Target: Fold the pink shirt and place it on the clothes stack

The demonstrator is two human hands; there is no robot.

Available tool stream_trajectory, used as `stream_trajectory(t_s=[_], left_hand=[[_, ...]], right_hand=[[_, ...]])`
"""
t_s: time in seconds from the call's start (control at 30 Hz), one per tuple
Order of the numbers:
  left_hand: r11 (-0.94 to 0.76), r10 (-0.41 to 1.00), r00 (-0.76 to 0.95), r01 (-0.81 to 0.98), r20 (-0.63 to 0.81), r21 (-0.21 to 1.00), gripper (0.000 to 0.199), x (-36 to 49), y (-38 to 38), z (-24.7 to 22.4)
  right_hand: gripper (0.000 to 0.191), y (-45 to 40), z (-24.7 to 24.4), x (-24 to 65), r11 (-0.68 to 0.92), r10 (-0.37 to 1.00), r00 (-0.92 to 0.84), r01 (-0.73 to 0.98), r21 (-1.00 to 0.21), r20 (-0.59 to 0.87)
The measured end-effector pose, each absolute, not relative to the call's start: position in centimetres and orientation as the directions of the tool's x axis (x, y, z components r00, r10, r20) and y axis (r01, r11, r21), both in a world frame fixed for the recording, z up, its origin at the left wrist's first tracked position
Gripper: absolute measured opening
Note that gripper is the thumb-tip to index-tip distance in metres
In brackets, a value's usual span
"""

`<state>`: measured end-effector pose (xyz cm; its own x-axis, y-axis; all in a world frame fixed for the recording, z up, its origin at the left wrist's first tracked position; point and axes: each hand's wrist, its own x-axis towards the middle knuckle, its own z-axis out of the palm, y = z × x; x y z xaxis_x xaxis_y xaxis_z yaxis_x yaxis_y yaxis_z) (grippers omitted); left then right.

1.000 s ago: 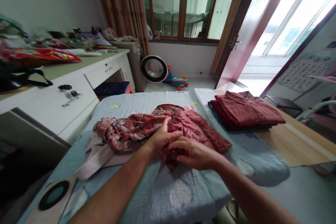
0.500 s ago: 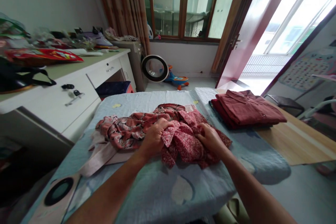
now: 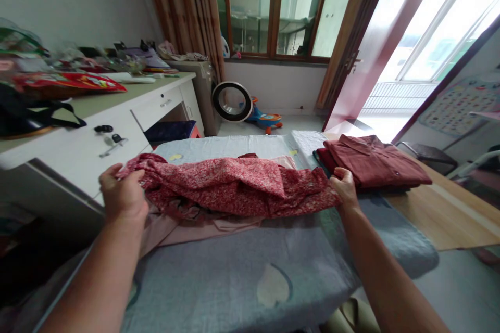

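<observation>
A red garment with a small white floral print [image 3: 234, 182] is stretched sideways between my two hands, above the covered table. My left hand [image 3: 124, 192] grips its left end, fingers closed on the cloth. At the other end my right hand [image 3: 346, 187] pinches the fabric. Which part of the garment each hand holds, I cannot tell. Beneath it lie a pale pink cloth [image 3: 211, 230] and a patterned garment [image 3: 187, 210], both mostly hidden.
A folded dark red shirt [image 3: 375, 161] tops a stack to the right. The table wears a light blue cloth [image 3: 219, 276]; bare wood [image 3: 441, 213] shows at right. A white desk [image 3: 156, 106] with clutter stands left. A round-doored washing machine [image 3: 232, 102] is behind.
My hands have moved far apart, left hand to the left and right hand to the right. The bunched red garment is now spread out between them, covering most of the patterned one.
</observation>
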<state>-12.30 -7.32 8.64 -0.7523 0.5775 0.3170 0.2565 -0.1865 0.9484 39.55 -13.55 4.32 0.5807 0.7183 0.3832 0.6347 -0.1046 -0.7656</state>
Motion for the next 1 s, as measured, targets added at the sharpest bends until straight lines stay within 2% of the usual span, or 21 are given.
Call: stream_trajectory(t_s=[0.03,0.07,0.13,0.17,0.23,0.27,0.3,0.4,0.5,0.63,0.73,0.8,0.87,0.93,1.0], left_hand=[[-0.155,0.531,-0.742,0.389,0.409,0.908,0.06,-12.6,-7.8,8.4],[-0.146,0.496,-0.669,0.564,0.553,0.813,0.066,-12.7,-8.3,8.1],[-0.2,0.555,-0.356,0.82,0.752,0.536,0.065,-12.0,-9.3,7.5],[-0.256,0.626,-0.17,0.877,0.761,0.406,0.059,-11.3,-9.6,7.3],[-0.364,0.772,0.142,0.898,0.62,0.247,0.049,-9.6,-10.0,6.7],[-0.387,0.817,0.235,0.901,0.527,0.198,0.048,-8.8,-10.0,6.4],[-0.4,0.845,0.297,0.903,0.445,0.158,0.049,-8.0,-10.0,6.1],[-0.415,0.878,0.371,0.905,0.302,0.093,0.04,-6.9,-9.7,5.3],[-0.412,0.892,0.365,0.898,0.265,0.152,0.029,-7.2,-9.4,5.5],[-0.335,0.879,0.168,0.883,0.446,0.327,0.028,-7.8,-8.5,8.0],[-0.241,0.848,-0.08,0.822,0.523,0.516,0.023,-7.7,-6.9,10.2],[-0.206,0.843,-0.237,0.687,0.482,0.697,0.023,-7.4,-5.4,11.0],[-0.222,0.824,-0.34,0.543,0.454,0.81,0.024,-7.1,-4.1,11.3],[-0.279,0.772,-0.371,0.533,0.517,0.799,0.026,-6.6,-3.5,10.9],[-0.342,0.732,-0.277,0.642,0.623,0.686,0.029,-5.8,-3.9,10.1]], right_hand=[[0.033,-13.5,4.0,39.0,-0.113,0.68,0.613,0.63,-0.769,0.402],[0.033,-13.5,3.8,38.2,-0.093,0.657,0.619,0.632,-0.769,0.43],[0.033,-13.6,3.7,36.1,0.025,0.715,0.482,0.706,-0.707,0.506],[0.035,-13.8,3.7,35.0,0.105,0.776,0.342,0.758,-0.643,0.53],[0.046,-14.0,3.9,32.7,0.24,0.883,0.035,0.823,-0.514,0.469],[0.05,-14.1,4.0,31.7,0.281,0.912,-0.08,0.837,-0.47,0.402],[0.047,-14.2,4.2,31.0,0.302,0.929,-0.158,0.846,-0.438,0.335],[0.015,-14.0,5.3,30.1,0.316,0.942,-0.23,0.855,-0.412,0.246],[0.027,-13.3,7.3,31.2,0.348,0.922,-0.201,0.806,-0.479,0.332],[0.028,-11.7,10.4,33.7,0.338,0.891,-0.06,0.748,-0.571,0.449],[0.029,-9.9,11.9,35.6,0.219,0.883,0.17,0.674,-0.705,0.437],[0.032,-8.5,12.4,36.7,0.157,0.835,0.365,0.56,-0.814,0.412],[0.035,-7.5,12.7,37.6,0.156,0.755,0.517,0.456,-0.876,0.403],[0.038,-7.1,12.7,38.2,0.153,0.782,0.509,0.402,-0.903,0.359],[0.037,-7.3,12.6,38.7,0.099,0.929,0.28,0.442,-0.892,0.243]])
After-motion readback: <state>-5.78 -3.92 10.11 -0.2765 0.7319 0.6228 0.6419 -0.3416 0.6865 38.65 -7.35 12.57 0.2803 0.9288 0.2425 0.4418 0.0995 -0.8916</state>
